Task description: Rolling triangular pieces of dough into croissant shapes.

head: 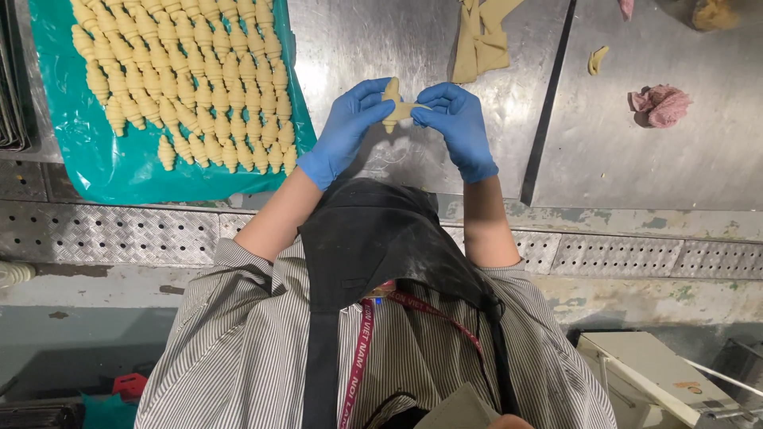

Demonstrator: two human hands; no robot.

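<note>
Left hand point(343, 131) and right hand point(459, 127) (both blue-gloved) pinch one dough piece point(395, 106).

Even, fairly bright overhead light; soft sheen and pale glare patches on the steel counter point(381, 48); faint shadows beneath the hands; sharp centre; slight wide-angle bending at the edges.

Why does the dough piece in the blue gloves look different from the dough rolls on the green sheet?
The dough piece is held up between the left hand and right hand; the dough rolls lie on the green sheet. The piece is single with a flap sticking out; the rolls are many, tightly rolled, in rows. Both are the same pale yellow.
</note>
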